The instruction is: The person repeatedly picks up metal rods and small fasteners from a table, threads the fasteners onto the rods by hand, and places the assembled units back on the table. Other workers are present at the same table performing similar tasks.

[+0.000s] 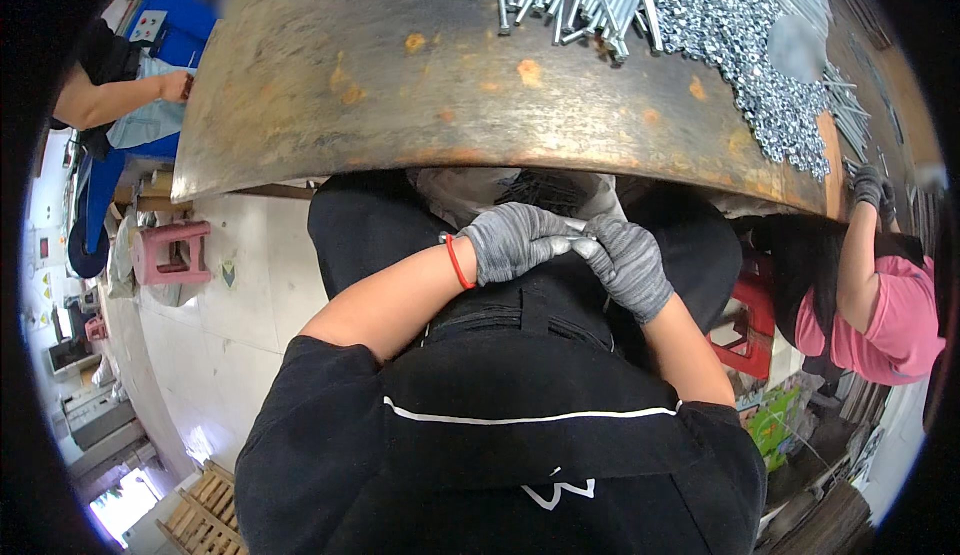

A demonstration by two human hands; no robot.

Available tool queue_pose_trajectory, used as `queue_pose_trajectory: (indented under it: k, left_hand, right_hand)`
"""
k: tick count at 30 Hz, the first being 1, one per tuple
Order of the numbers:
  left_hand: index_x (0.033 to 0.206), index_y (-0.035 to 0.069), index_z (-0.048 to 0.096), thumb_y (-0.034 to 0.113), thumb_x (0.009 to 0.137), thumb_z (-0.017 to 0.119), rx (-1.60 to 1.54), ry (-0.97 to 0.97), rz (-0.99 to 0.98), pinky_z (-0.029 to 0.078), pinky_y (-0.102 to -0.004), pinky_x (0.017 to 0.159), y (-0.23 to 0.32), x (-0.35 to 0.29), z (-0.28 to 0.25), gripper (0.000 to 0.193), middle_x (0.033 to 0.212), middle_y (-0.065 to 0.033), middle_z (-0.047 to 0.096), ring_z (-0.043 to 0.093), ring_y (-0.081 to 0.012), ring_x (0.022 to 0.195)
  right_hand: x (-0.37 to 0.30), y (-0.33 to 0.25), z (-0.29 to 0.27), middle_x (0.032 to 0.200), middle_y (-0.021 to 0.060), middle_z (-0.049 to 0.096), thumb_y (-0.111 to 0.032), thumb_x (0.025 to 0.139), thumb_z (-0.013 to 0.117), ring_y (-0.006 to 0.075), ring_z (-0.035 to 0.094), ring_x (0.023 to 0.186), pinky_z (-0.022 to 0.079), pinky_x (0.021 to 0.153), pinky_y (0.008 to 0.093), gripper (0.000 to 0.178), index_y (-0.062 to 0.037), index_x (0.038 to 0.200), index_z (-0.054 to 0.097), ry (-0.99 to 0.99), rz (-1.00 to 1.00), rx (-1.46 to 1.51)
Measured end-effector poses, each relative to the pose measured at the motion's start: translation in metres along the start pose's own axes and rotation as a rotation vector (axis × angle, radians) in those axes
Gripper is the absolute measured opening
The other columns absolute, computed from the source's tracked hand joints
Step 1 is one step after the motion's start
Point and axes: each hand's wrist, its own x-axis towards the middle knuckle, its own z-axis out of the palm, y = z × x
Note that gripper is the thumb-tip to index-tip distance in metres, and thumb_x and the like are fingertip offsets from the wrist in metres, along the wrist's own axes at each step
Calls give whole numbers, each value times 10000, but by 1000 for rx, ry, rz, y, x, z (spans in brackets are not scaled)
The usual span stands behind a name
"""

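Both my hands wear grey knit gloves and meet above my lap, just below the table edge. My left hand [513, 242] is closed round a long silver bolt [576, 237]; a metal end sticks out by the wrist with the red band. My right hand [631, 263] pinches the bolt's other end, and its fingers hide whether a nut is on it. Between my knees, a whitish plastic bag [455, 191] holds more dark metal pieces, partly under the table. On the table lie a heap of long bolts [590, 0] and a wide spread of small shiny nuts [745, 70].
The worn metal table [400, 105] curves across in front of me. At the right, a co-worker in a pink shirt [890, 315] has gloved hands at the table; another person's arm [110, 100] is at the left. Stools, one pink [172, 253] and one red [752, 325], stand nearby.
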Motion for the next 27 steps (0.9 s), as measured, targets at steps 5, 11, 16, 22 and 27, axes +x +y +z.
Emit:
queue_pose_trajectory:
  k: [5,11,16,22,27]
  left_hand:
    - [1116,138,617,276,870,546,419,115,85,481,-376,744,-9,8,11,291,927,-134,643,607,-321,836]
    - [936,152,635,300,837,561,796,190,-11,484,-414,634,-21,32,15,193,754,-96,612,605,-297,716]
    - [1111,149,582,353,888,456,845,101,-108,474,-418,753,-101,68,26,327,1004,-144,606,599,-310,870]
    - [1248,77,518,316,889,476,502,-231,-559,389,-368,972,-69,84,18,434,1237,-172,535,504,-317,1146]
    - [1120,81,601,236,863,597,308,-467,-73,420,-349,933,24,78,-21,301,1111,-150,608,559,-306,1065]
  right_hand:
    - [-5,24,21,864,187,631,-349,904,523,331,596,855,444,819,371,359,-8,854,624,-78,287,354]
    - [1,71,66,775,144,597,-285,930,468,247,546,666,417,578,342,258,-63,1059,449,-86,528,653]
    - [8,85,74,838,117,601,-303,917,461,196,541,680,401,566,305,364,-99,1204,369,-180,671,357]
    - [34,48,-41,864,184,635,-264,863,571,337,618,821,486,746,390,255,-41,974,625,162,374,247]
    - [97,136,-72,1092,193,612,-175,858,564,295,618,960,475,843,385,432,-77,1265,458,306,592,-89]
